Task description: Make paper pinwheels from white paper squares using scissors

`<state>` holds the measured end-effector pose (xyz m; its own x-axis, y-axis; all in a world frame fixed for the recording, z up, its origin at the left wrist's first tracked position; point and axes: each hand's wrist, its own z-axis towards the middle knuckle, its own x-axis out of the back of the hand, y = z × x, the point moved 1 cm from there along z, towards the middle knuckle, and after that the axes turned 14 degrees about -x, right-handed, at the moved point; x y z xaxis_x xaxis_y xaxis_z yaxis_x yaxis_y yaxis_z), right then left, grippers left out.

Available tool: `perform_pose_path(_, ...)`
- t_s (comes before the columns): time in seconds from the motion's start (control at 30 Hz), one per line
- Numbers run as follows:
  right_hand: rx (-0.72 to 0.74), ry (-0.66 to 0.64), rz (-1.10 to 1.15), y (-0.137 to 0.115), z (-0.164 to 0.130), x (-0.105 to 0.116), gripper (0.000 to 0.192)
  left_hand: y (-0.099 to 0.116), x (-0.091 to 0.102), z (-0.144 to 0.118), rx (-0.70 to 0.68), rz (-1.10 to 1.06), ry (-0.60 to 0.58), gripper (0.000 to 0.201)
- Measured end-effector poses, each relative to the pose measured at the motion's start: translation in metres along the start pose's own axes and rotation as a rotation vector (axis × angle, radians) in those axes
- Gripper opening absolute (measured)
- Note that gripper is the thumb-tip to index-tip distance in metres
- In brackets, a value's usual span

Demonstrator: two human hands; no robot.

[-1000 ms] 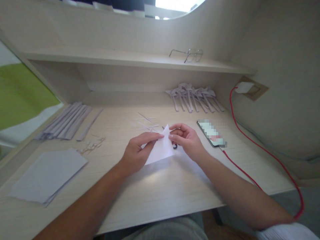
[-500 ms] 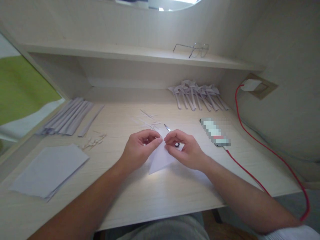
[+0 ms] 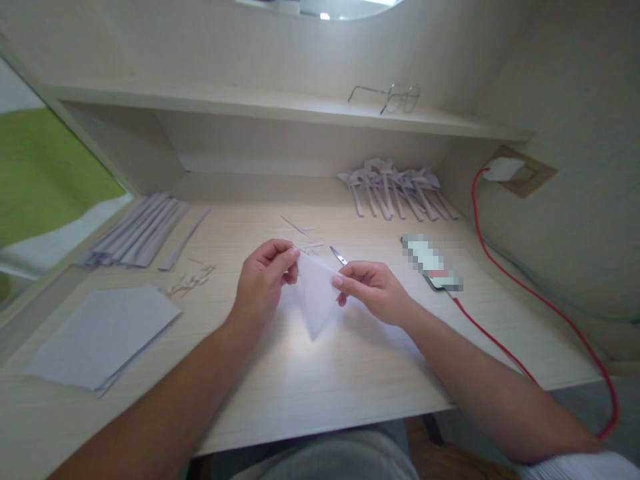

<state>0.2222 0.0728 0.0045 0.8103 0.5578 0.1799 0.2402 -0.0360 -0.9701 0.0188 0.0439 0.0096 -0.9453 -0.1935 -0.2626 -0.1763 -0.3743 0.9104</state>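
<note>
A white paper folded into a triangle [image 3: 315, 297] hangs point-down just above the desk [image 3: 325, 380]. My left hand [image 3: 263, 283] pinches its upper left corner. My right hand [image 3: 373, 290] pinches its right corner with thumb and forefinger. Small scissors [image 3: 339, 256] lie on the desk just behind the paper, mostly hidden by my right hand.
A stack of white sheets [image 3: 103, 333] lies at the front left, folded paper strips [image 3: 143, 230] behind it. Thin paper scraps [image 3: 193, 280] and slivers [image 3: 300, 237] are scattered mid-desk. Finished paper pieces [image 3: 395, 190] lie at the back right. A phone [image 3: 433, 263] on a red cable [image 3: 545, 313] sits right. Glasses [image 3: 387, 99] rest on the shelf.
The paper went from lying on the desk under both hands to being lifted and turned point-down. My hands moved apart to its upper corners.
</note>
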Motion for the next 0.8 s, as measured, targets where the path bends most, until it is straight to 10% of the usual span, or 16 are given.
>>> perform_pose_path(0.27, 0.041, 0.06, -0.002, -0.003, -0.002, -0.002, 0.03, -0.011, 0.004, -0.003, 0.039, 0.168, -0.24, 0.031)
perform_pose_path(0.8, -0.018, 0.042, 0.15, 0.0, 0.001, -0.001, 0.024, -0.009, -0.002, -0.004, 0.095, -0.051, -0.148, 0.033)
